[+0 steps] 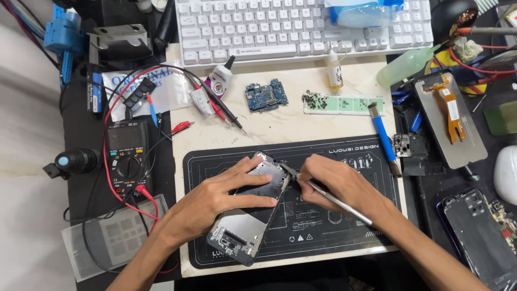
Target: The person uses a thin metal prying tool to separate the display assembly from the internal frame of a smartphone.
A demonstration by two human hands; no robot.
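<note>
Metal phone frame (249, 213) on the black work mat (344, 161), held and worked with tweezers (328, 196).
Its long axis runs diagonally, lower end toward the person, upper end pointing up and right; the left hand (218, 196) lies across it, fingers pressing it flat, while the right hand (334, 183) pinches the tweezers, tips at the frame's upper right edge, on the table (285, 121).

Bare mat (344, 226) right of phone frame (247, 226)

The left hand (218, 196) hides the middle of the opened phone (250, 210). At lower right, another phone (482, 237) runs off the frame's edge. The keyboard (280, 27) is cut off at the top.
</note>
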